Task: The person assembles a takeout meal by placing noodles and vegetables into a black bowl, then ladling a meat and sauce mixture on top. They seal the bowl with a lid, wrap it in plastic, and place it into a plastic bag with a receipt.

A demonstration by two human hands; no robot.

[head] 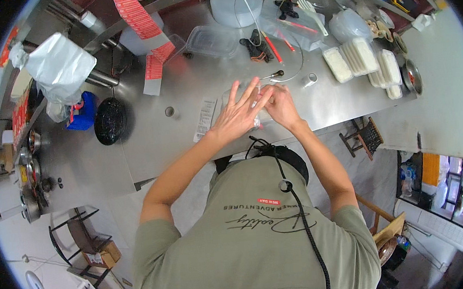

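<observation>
On the near part of the stainless steel table (pixel 194 86), both hands meet over a clear plastic item with pink bits, mostly hidden beneath them. My left hand (pixel 235 117) spreads its fingers across it, palm down. Bent fingers of my right hand (pixel 281 106) touch the item beside the left fingertips; what they pinch is too small to tell. A printed paper slip (pixel 205 120) lies left of the hands. Just beyond them is a small tool with a dark handle (pixel 277 73). A short roll or cup (pixel 170 111) stands farther left, and a small clear cup (pixel 310 79) is at the right.
A strip of red labels (pixel 138 19) hangs onto the table at the back left. A clear container lid (pixel 212 41), black gloves (pixel 257 48) and a red pen (pixel 273 49) lie behind. White-filled trays (pixel 359 57) are stacked at right. A black round pan (pixel 110 121) is at left.
</observation>
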